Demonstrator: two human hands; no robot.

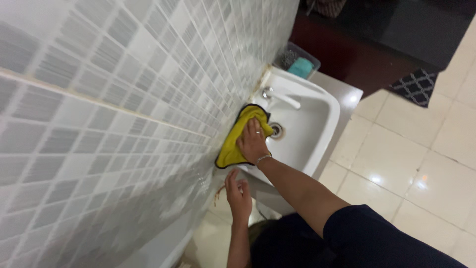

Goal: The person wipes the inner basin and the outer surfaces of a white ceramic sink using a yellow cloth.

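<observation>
**Yellow cloth pressed at the rim of a white basin**

The right hand (253,141), with a ring on one finger and a thin bracelet at the wrist, lies flat on a yellow microfibre cloth with a dark edge (237,138). Its fingers are spread only a little and press the cloth down rather than clutching it. The cloth lies along the left rim of the white ceramic wash basin (325,121), right where the basin meets the grey-and-white mosaic tiled wall (124,99).

The left hand (239,194) is nearer, below the basin's near edge and close to the wall. Its fingers are loosely curled; whether they hold anything I cannot tell.

Inside the basin bowl sits a round metal drain (276,130), just right of the cloth, and nothing else shows in the bowl. A white tap (280,97) stands at the far side of the basin.

Farther off, beside the basin's far corner, a clear plastic box (312,60) holds a teal block (300,67) and some grey scrubbing material (286,57). Glossy cream floor tiles (396,164) fill the right side.
</observation>
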